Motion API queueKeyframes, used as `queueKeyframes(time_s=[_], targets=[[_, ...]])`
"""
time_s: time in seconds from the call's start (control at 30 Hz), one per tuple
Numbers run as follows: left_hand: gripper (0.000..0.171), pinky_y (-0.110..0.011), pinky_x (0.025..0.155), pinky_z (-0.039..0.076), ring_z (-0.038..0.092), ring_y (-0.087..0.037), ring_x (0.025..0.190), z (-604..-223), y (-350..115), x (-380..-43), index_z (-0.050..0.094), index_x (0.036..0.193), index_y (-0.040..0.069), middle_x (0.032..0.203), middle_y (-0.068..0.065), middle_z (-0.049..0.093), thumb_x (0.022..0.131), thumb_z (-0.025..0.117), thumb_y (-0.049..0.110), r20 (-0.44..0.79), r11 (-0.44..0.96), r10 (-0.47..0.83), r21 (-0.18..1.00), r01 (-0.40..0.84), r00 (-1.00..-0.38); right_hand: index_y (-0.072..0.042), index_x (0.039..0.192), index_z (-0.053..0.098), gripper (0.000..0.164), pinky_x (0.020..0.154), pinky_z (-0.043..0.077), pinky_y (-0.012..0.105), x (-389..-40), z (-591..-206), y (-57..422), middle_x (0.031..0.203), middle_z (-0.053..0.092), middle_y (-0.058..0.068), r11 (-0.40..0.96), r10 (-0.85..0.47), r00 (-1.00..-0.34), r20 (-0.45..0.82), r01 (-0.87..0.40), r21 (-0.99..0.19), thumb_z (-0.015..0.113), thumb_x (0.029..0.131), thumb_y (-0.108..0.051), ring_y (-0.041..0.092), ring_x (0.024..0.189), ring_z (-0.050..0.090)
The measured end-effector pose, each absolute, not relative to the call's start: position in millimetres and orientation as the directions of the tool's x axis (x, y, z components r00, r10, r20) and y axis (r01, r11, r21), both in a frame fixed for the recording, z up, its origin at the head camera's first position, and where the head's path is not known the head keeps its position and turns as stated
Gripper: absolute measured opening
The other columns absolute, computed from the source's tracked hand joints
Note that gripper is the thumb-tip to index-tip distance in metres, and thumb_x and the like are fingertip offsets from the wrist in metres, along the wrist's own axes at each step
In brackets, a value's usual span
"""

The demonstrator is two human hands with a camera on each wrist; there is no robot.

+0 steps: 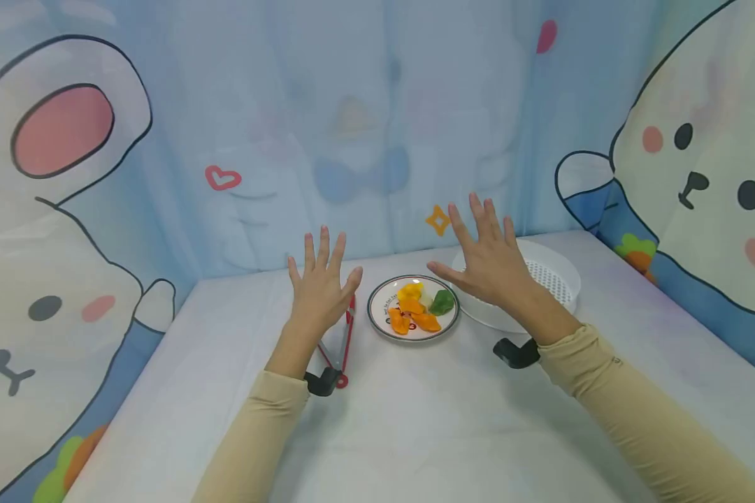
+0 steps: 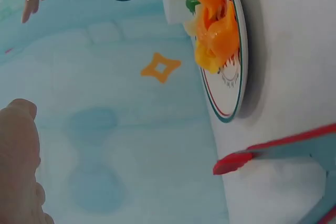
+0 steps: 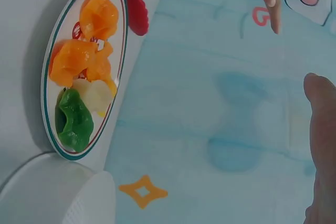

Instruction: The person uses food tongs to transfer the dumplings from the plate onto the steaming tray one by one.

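Observation:
Both hands are raised over the table with fingers spread and nothing held. The left hand (image 1: 319, 297) is above red-edged tongs (image 1: 347, 342), covering part of them in the head view; their red tip (image 2: 233, 163) shows in the left wrist view. The right hand (image 1: 491, 269) overlaps a white perforated basket (image 1: 556, 269) in the head view. Between the hands stands a round plate (image 1: 386, 328) with a dark rim. On it lie orange dumpling-shaped pieces (image 3: 100, 17), a yellow piece (image 1: 410, 290), a whitish piece (image 3: 97, 95) and a green piece (image 3: 76, 121).
A white cloth covers the table (image 1: 415, 419). Behind it hangs a pale blue curtain (image 1: 258, 84) with cartoon bears, reaching down to the table's back edge. A black wrist mount (image 1: 516, 353) sits under the right wrist, another (image 1: 323, 383) under the left.

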State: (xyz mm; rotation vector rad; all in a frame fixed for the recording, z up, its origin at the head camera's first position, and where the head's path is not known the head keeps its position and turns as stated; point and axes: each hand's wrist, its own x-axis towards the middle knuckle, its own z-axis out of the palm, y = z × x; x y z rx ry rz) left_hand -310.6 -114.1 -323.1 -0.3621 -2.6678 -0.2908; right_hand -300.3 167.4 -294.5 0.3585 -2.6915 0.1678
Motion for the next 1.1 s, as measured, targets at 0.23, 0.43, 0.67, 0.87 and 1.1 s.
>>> queueKeyframes(time_s=[0.23,0.43,0.67,0.87,1.1], targets=[[0.069,-0.065,0.112,-0.002,-0.013,-0.029,0.147,-321,-99,-312,0.0,0.154,0.029,0.16,0.001,-0.014,0.097,0.027,0.058,0.422,0.94,0.209,0.162,0.3,-0.882,-0.017,0.154,-0.006,0.103,0.11,0.008,0.067,-304,-300,179,0.158,-0.016,0.016,0.953,-0.178,-0.88,0.439,-0.266,-0.147,0.049,0.084,-0.068,0.043,0.145,-0.005],[0.07,-0.065,0.112,-0.001,-0.012,-0.03,0.148,-324,-92,-316,-0.001,0.154,0.029,0.161,-0.003,-0.01,0.097,0.027,0.058,0.412,0.943,0.173,0.193,0.271,-0.894,-0.014,0.153,-0.006,0.107,0.109,0.005,0.069,-307,-312,191,0.157,-0.018,0.018,0.947,-0.115,-0.908,0.403,-0.223,-0.232,0.053,0.082,-0.068,0.045,0.144,-0.006],[0.069,-0.066,0.111,-0.003,-0.013,-0.029,0.147,-319,-96,-320,0.002,0.154,0.029,0.161,-0.003,-0.008,0.097,0.029,0.057,0.428,0.921,0.143,0.271,0.278,-0.892,-0.013,0.153,-0.007,0.108,0.108,0.004,0.07,-310,-316,199,0.157,-0.018,0.02,0.946,-0.107,-0.918,0.383,-0.212,-0.245,0.051,0.081,-0.07,0.047,0.143,-0.008],[0.07,-0.065,0.111,-0.005,-0.016,-0.028,0.147,-316,-99,-318,-0.001,0.153,0.031,0.161,0.0,-0.012,0.097,0.027,0.059,0.418,0.914,0.14,0.293,0.279,-0.898,-0.013,0.153,-0.008,0.111,0.107,0.004,0.071,-311,-312,210,0.156,-0.018,0.021,0.948,-0.087,-0.927,0.365,-0.189,-0.255,0.053,0.08,-0.071,0.049,0.142,-0.008],[0.069,-0.065,0.111,-0.004,-0.014,-0.029,0.147,-317,-102,-315,0.0,0.154,0.03,0.161,-0.002,-0.01,0.097,0.03,0.056,0.44,0.908,0.138,0.302,0.291,-0.887,-0.011,0.152,-0.008,0.113,0.106,0.005,0.072,-311,-310,230,0.156,-0.016,0.024,0.953,-0.071,-0.928,0.365,-0.171,-0.249,0.055,0.08,-0.069,0.05,0.142,-0.009]])
